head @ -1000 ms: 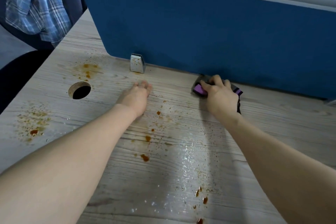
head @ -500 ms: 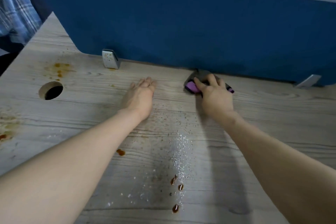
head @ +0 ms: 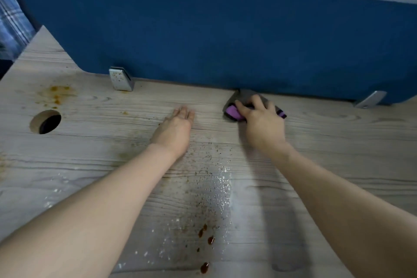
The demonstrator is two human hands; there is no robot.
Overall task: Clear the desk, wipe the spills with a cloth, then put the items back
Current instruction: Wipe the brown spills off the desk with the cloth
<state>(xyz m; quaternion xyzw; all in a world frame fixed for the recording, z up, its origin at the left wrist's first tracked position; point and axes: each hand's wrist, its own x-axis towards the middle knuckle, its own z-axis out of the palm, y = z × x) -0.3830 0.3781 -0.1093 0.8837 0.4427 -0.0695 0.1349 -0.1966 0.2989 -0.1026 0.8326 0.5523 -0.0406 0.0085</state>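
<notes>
Your right hand [head: 262, 123] grips the cloth [head: 234, 112] at upper centre of the frame, against the blue partition [head: 225, 36]. Your left hand [head: 174, 130] lies flat, fingers straight, on the stained counter [head: 338, 153].

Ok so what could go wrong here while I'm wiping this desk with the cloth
Two likely risks. The left hand lies flat beside brown specks on the pale wood-grain desk, so your forearm may smear them. The right hand grips the grey and purple cloth by the blue partition, possibly pushing residue under it.
</notes>
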